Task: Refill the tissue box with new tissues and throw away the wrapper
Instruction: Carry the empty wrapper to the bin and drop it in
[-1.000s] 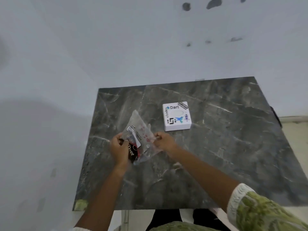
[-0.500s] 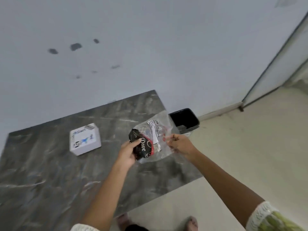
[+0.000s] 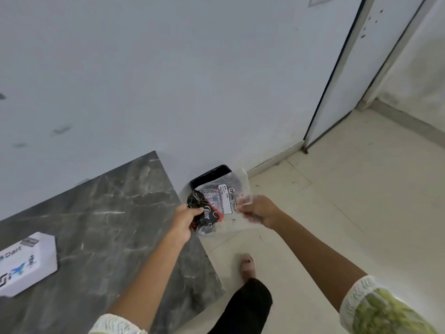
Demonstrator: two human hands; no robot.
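Clear plastic, crumpled and printed with a white label, is what we see between both hands: the wrapper (image 3: 224, 203) has been carried off the grey marble surface (image 3: 101, 218) and now hangs past its corner, in front of the black bin (image 3: 209, 174) on the floor. Half a second ago it was still over the surface's edge with the bin beyond it; a second ago we saw it held low over the middle of the surface, close to the tissue box. The view has swung right as well, so the tissue box (image 3: 26, 263), white with "Dart" printed on top, now sits at the far left edge of our view, well apart from the wrapper.

The left hand (image 3: 186, 219) is curled around the wrapper's dark, bunched end, thumb on top. The right hand (image 3: 260, 212) pinches the clear end between thumb and fingertips. Both forearms reach forward, the right one crossing above the floor, and pale patterned sleeves show near the elbows.

The surface is dark marble with pale veins, set against a plain white wall (image 3: 168, 80). The floor (image 3: 337, 201) is cream tile; a foot (image 3: 248, 263) in a light slipper stands on it below the wrapper. A pale door frame (image 3: 337, 75) rises at the right.
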